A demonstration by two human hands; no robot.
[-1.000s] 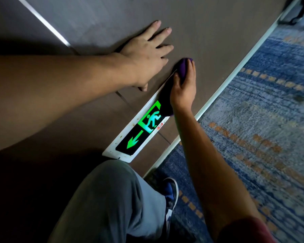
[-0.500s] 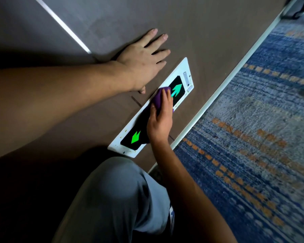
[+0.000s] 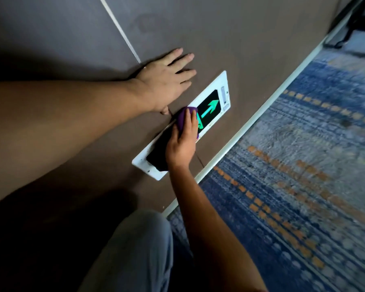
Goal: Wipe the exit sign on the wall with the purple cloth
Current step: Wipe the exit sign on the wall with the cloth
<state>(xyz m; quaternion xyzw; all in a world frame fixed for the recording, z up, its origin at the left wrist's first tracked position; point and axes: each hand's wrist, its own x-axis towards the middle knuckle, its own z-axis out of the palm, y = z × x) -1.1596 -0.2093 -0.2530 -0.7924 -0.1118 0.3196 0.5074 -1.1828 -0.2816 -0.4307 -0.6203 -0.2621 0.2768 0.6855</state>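
Observation:
The exit sign is a long white-framed panel set low in the brown wall, with a black face and a lit green arrow at its far end. My right hand presses the purple cloth onto the middle of the sign, covering the running-figure symbol. Only the cloth's upper edge shows beyond my fingers. My left hand lies flat on the wall just above the sign, fingers spread, holding nothing.
A pale skirting strip runs along the wall's foot. Blue patterned carpet with orange marks fills the right side. My bent knee in grey trousers is at the bottom. Dark furniture legs stand at top right.
My right hand slid the cloth from the sign's far end back to its middle, then slightly toward the far end again. The left hand stayed flat on the wall.

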